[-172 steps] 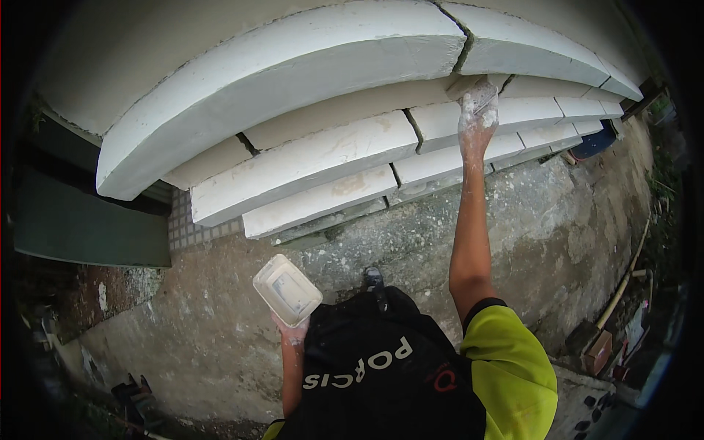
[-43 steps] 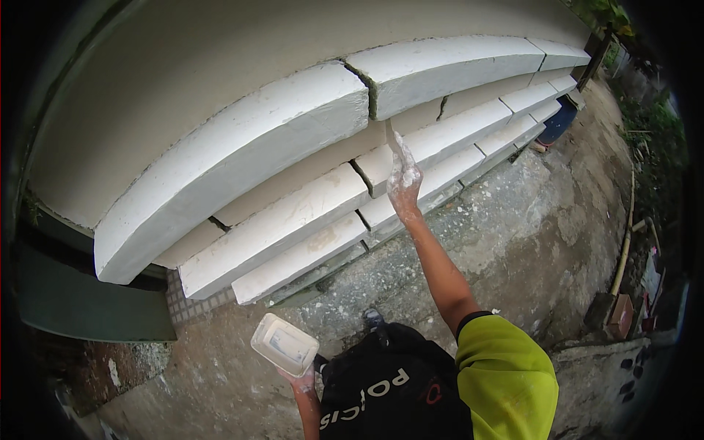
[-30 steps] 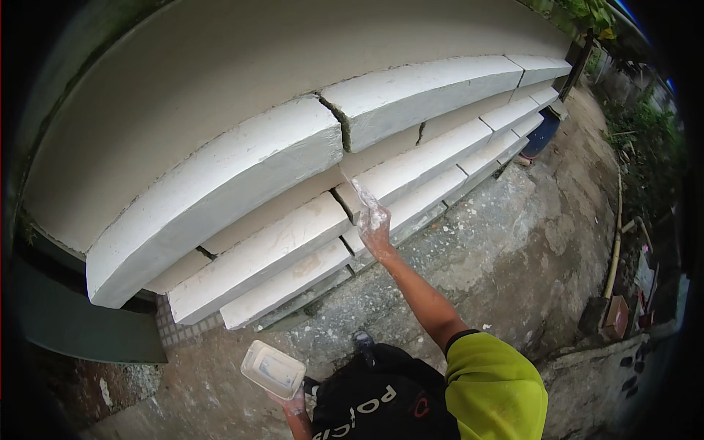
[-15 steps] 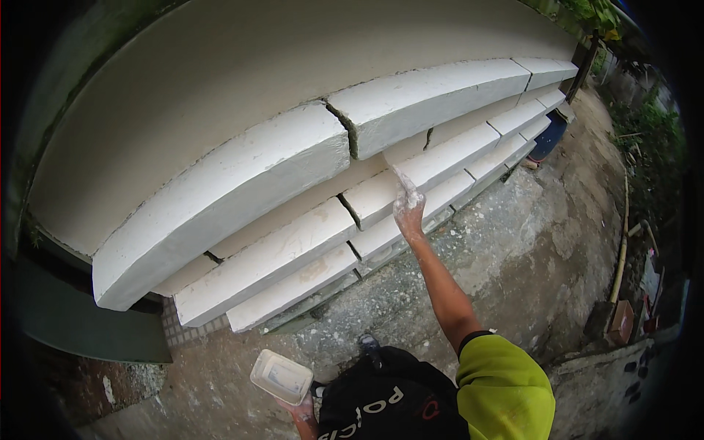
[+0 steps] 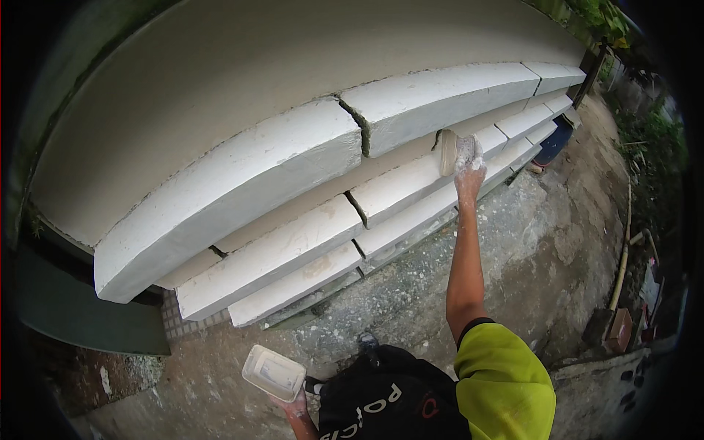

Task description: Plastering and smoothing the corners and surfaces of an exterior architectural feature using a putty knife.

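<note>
Head cam | R hand [image 5: 468,163] closed on putty blade [image 5: 446,152] at white ledge [image 5: 411,187] | L hand [image 5: 293,402] grips tub [image 5: 273,372] | blue bucket [image 5: 555,139] far right

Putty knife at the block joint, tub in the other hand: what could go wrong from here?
1. The right hand presses a putty knife to the white block wall at full arm's reach; it may slip and smear filler past the joint.
2. The left hand holds the open tub low, tilted and out of the line of sight; filler could spill onto the concrete ground.
3. Wider cracks nearby are still open and may get missed.
</note>
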Available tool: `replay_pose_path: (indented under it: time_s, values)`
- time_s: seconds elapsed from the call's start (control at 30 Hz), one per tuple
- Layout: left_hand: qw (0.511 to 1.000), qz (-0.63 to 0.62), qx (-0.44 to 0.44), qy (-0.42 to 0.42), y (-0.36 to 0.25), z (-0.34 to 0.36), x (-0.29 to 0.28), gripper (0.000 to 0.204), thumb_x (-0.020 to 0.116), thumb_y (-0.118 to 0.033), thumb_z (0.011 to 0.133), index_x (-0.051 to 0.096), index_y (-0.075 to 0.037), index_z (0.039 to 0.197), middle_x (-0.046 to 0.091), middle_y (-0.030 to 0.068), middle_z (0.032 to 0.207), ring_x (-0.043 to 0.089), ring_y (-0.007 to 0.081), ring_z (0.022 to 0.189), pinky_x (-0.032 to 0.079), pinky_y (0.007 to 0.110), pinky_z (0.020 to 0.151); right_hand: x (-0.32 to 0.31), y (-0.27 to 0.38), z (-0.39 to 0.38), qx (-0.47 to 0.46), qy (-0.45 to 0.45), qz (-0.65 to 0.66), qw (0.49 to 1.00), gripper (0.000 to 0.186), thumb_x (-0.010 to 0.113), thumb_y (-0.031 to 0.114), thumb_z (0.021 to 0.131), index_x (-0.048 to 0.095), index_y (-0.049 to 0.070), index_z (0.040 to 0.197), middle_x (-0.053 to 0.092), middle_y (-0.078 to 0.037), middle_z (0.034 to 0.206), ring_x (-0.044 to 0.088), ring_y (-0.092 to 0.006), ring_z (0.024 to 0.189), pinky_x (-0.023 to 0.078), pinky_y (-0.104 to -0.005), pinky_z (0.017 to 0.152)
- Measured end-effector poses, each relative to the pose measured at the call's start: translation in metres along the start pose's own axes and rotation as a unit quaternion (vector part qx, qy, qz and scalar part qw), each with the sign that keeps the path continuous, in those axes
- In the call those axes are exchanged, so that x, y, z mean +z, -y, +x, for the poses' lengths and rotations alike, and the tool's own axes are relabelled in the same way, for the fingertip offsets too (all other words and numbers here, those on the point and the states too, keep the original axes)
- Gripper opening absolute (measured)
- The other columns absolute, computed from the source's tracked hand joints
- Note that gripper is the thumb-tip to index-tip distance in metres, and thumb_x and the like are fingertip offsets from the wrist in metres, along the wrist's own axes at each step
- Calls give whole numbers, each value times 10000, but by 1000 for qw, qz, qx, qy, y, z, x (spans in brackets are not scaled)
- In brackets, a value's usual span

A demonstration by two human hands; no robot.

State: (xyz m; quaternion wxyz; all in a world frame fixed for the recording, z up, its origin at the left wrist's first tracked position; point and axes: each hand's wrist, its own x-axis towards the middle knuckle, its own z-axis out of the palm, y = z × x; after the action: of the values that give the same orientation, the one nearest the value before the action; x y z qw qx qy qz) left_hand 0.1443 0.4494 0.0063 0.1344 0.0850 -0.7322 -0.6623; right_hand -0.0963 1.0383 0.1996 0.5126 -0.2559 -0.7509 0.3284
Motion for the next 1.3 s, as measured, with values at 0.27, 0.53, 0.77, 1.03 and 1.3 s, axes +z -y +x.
replay_pose_path:
  time_s: [0.27,0.53,0.77,1.03,1.3]
  values:
    - [808,-533,-241,-73,-5,2,-1,473,668,-96,782,482,-26,1210,594,106,1148,597,214,994,513,395,844,-10,42,7,-24,33,-109,993,650,539,20,719,448,74,1360,629,-258,971,614,-393,863,479,-441,775]
    - [893,-367,-251,-67,12,7,-1,495,680,-75,755,483,-22,1206,603,107,1124,611,219,949,521,399,815,-4,28,19,-111,-11,-143,984,608,572,96,719,501,103,1323,621,-253,750,599,-417,704,464,-483,690]
    - [990,-123,-65,-9,18,-6,4,572,718,-68,721,467,-29,1233,592,109,1139,604,226,955,520,404,823,-2,31,21,-68,15,-101,992,569,559,74,728,523,76,1296,636,-256,958,598,-417,863,463,-463,796]
    - [979,-150,-137,13,2,-11,13,670,772,-108,679,445,-11,1256,585,114,1148,597,214,971,512,383,837,5,21,14,-125,0,-115,986,564,553,33,721,524,28,1284,644,-249,895,602,-398,759,469,-459,730]
    - [983,-122,-128,54,17,-16,6,503,556,-309,826,470,-68,1260,561,94,1206,558,245,1072,471,434,900,29,-11,35,-39,13,28,999,497,540,51,807,498,-8,1299,658,-249,981,655,-304,865,487,-363,788]
